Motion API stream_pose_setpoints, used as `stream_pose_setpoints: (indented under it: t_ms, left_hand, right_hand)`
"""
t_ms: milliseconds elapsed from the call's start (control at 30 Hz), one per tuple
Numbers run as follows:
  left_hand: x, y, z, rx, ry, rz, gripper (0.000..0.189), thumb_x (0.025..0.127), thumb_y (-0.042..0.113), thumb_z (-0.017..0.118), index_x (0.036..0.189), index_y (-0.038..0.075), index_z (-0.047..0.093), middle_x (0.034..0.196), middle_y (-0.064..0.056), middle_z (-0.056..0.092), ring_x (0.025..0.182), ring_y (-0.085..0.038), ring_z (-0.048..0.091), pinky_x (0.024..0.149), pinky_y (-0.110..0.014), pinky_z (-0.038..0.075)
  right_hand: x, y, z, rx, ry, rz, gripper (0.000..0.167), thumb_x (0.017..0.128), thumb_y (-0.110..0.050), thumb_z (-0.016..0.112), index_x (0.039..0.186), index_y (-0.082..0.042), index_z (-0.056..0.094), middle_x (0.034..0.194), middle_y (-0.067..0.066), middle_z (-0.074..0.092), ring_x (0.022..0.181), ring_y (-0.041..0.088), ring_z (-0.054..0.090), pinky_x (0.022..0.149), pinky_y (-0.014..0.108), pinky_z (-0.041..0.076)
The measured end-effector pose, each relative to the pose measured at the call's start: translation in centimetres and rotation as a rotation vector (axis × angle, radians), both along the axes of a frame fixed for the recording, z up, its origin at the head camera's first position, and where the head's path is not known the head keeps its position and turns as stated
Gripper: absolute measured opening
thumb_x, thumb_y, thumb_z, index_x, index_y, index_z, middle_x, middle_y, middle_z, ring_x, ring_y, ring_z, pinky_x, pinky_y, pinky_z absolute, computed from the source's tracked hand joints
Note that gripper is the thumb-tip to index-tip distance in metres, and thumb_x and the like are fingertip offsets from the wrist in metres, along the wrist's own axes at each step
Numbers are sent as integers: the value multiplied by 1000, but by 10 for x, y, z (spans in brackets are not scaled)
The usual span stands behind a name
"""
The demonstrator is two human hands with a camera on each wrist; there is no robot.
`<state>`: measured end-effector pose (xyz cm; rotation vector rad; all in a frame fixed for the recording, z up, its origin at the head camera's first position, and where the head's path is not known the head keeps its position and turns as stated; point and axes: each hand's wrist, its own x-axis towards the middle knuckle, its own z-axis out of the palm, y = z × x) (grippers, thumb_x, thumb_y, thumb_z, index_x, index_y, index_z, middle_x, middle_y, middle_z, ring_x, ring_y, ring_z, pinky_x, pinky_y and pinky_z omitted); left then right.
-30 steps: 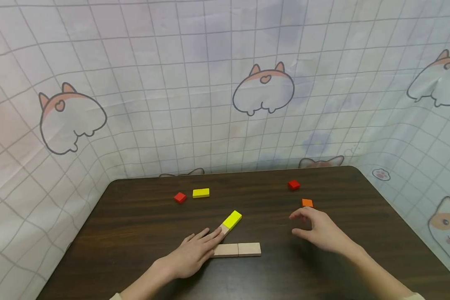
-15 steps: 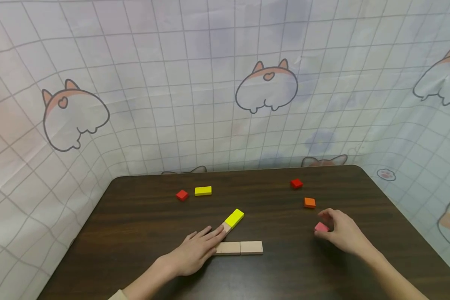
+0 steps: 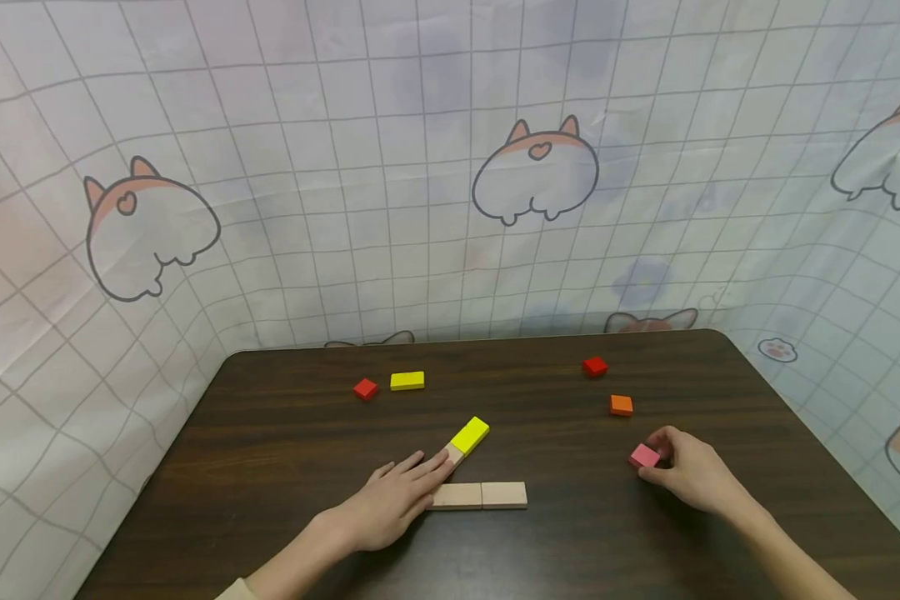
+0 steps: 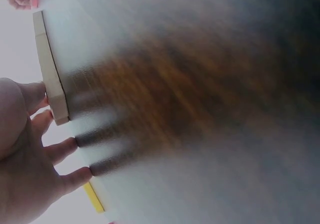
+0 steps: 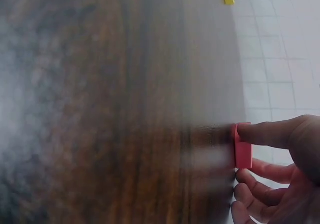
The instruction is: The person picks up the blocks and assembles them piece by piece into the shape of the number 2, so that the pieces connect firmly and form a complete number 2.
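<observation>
We find the pink block [image 3: 644, 456] at the right of the table [image 3: 570, 542], nearer the wearer than the orange block [image 3: 621, 405]. It sits cornerwise to the table's far edge; from the head its top looks nearly square, so we cannot fix a long axis. The right hand [image 3: 693, 472] pinches it between thumb and fingers. The left hand [image 3: 386, 506] lies with fingers spread over the pale blocks [image 3: 482, 496], whose row runs left to right. Just beyond, the yellow block [image 3: 469, 436] points away and rightward, in line with a slanted pale block [image 3: 456, 452].

The right wrist view shows the thumb against the pink block and its side face, longer than thick; the head view does not. The left wrist view shows fingertips reaching the tabletop.

From the head, the left hand hides where row and slant come together. A reddish scrap at the left wrist view's bottom edge is cut off; we cannot identify it.
</observation>
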<state>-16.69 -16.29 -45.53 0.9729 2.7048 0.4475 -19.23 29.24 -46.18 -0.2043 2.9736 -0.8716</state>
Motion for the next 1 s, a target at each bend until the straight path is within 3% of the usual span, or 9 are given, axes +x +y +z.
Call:
stream_pose_setpoints:
  t_ms: [433,1000]
  left_hand:
    - [-1,-1,0,-4,-2,-2,56,111,29,47,164,22,30,168,2,26,150,-37,28,109,-70,29]
    - [-2,-1,-4,-12,22,-4,56,111,30,46,164,23,29,168,3,26,150,-37,29,109,-69,30]
  right_hand:
    - [2,-2,1,-9,20,10,31,86,-15,81,108,1,66,89,5,61,76,21,51,67,37,41]
    - [-12,-41,20,-76,168,131,26,86,-12,82,108,-3,69,96,3,65,74,17,49,66,34,42]
